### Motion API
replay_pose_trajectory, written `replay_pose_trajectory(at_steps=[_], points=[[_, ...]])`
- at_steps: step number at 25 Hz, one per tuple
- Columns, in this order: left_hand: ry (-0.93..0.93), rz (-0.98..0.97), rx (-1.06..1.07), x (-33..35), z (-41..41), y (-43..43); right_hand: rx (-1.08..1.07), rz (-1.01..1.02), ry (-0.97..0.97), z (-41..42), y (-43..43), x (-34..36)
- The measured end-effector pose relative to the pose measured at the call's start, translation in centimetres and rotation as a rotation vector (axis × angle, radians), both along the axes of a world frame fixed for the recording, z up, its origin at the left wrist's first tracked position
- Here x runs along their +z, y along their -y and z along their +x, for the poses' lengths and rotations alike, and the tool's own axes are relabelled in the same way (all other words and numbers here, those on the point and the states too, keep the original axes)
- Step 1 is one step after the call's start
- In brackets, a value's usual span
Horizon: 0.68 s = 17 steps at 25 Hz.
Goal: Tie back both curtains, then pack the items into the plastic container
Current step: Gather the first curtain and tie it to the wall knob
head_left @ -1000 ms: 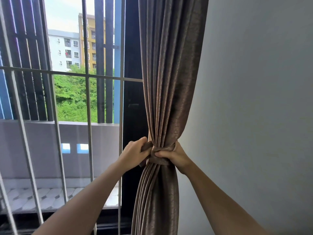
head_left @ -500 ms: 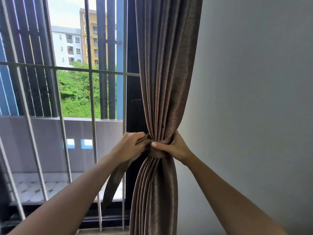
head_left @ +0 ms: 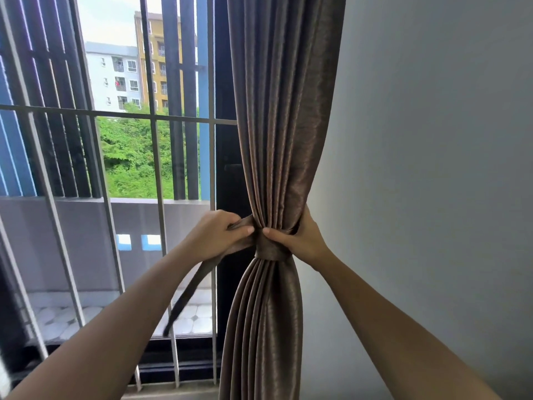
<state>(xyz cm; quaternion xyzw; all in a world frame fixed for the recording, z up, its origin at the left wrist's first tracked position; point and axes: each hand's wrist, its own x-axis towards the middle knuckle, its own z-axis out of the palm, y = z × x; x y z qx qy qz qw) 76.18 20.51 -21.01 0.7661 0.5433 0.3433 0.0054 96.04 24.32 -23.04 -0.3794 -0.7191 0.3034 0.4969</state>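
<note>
The brown curtain (head_left: pixel 277 140) hung at frame centre, cinched by a matching tieback (head_left: pixel 269 249); the left hand (head_left: pixel 215 236) was clenched on the tieback's loose end, left of the knot; the right hand (head_left: pixel 300 241) gripped the gathered band, thumb pressing its front; window bars (head_left: pixel 160 226) stood at left.

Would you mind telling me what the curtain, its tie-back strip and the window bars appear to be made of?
Curtain: woven fabric, probably synthetic, brown with a soft sheen along its pleats. Tie-back strip: apparently the same cloth, matching in colour and lustre, limp where its tail hangs. Window bars: likely painted metal, thin, straight, pale grey and matte.
</note>
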Motion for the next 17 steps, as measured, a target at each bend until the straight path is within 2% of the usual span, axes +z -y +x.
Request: replay_pose_trajectory(at_steps=[3, 6, 10, 11, 13, 17], points=[[0.072, -0.035, -0.042, 0.1, 1.5, 0.1, -0.077, 0.001, 0.031, -0.3, 0.5, -0.3], [0.314, -0.158, -0.126, -0.9, 2.0, 0.3, -0.125, -0.035, 0.119, -0.3, 1.8, -1.2], [0.788, -0.419, -0.297, -0.8, 3.5, 1.0, 0.186, -0.250, -0.012, 1.6, 2.2, -2.3], [0.815, -0.450, -0.313, -0.7, 3.9, 0.9, 0.246, -0.269, -0.041, 2.3, 2.2, -2.3], [0.752, -0.420, -0.282, -0.7, 4.7, 0.8, 0.325, -0.261, -0.055, 2.9, 2.3, -2.3], [0.633, -0.266, -0.176, -0.6, 6.3, 0.9, 0.250, -0.198, 0.046, 2.8, 2.3, -2.1]])
